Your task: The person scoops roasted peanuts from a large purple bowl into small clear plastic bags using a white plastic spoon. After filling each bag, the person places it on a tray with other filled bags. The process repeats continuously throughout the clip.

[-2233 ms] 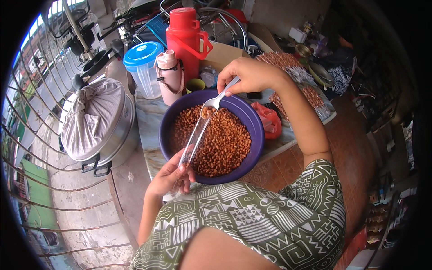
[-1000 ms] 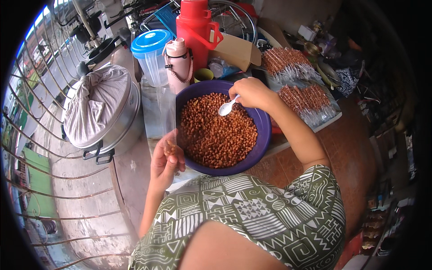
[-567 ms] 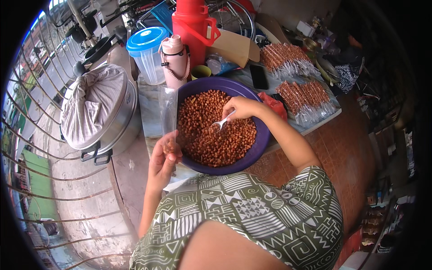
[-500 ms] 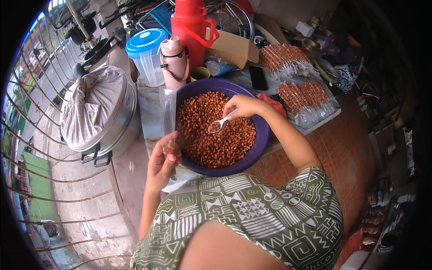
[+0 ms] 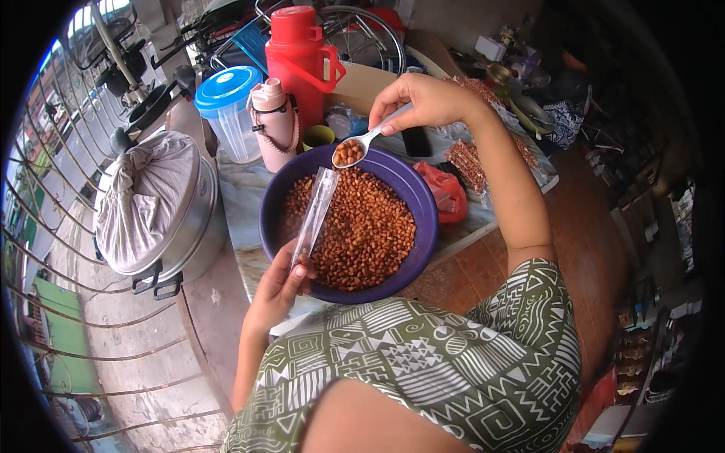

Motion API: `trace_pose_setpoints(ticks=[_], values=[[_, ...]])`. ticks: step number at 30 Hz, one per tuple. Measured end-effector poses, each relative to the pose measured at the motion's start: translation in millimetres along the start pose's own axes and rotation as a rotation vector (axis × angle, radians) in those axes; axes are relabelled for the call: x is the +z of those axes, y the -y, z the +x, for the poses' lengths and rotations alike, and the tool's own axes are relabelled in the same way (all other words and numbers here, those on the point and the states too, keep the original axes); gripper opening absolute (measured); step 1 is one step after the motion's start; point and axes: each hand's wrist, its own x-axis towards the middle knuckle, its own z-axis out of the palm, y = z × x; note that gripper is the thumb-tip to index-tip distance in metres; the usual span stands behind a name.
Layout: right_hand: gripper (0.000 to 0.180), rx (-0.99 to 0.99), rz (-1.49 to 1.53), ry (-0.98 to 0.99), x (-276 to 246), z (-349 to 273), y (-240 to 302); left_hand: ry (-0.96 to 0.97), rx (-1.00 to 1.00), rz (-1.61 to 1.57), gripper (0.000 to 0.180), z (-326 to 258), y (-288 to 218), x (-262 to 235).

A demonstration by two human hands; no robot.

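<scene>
My left hand [image 5: 281, 283] grips the lower end of a long, narrow clear plastic bag [image 5: 316, 209], which slants up over the near left part of a purple basin [image 5: 427, 226]. Reddish-brown peanuts [image 5: 370, 234] fill much of the basin. Between the fingers of my right hand [image 5: 423, 102] is the handle of a white spoon [image 5: 370, 137]. Its bowl carries a small heap of peanuts and hovers just above the bag's upper end, over the basin's far rim. Whether the bag's mouth is parted cannot be made out.
Behind the basin stand a pink bottle [image 5: 273, 124], a blue-lidded container [image 5: 229, 94], a red flask [image 5: 296, 64] and a yellow-green cup [image 5: 318, 137]. Filled peanut packets [image 5: 472, 166] and a red plastic bag [image 5: 445, 195] lie right. A cloth-covered pot [image 5: 151, 208] stands left.
My right hand has lifted the spoon out of the peanuts, up and toward the bag. The bag, upright before, now tilts right over the basin. The view has shifted slightly.
</scene>
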Motion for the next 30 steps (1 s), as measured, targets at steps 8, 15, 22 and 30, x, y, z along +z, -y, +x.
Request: trace_pose_setpoints(ticks=[8, 15, 22, 30], values=[[0.018, 0.011, -0.071, 0.085, -5, 5, 17, -0.04, 0.019, 0.053, 0.051, 3, 2, 7], [0.016, -0.004, -0.156, 0.058, -4, 7, 28, -0.015, 0.066, 0.076, 0.054, 6, 4, 8], [0.016, -0.046, -0.193, 0.036, -4, 10, 28, 0.034, 0.04, 0.006, 0.057, 8, -1, 10], [0.018, -0.108, -0.253, -0.002, -4, 10, 23, 0.06, 0.044, -0.046, 0.056, 11, -2, 12]])
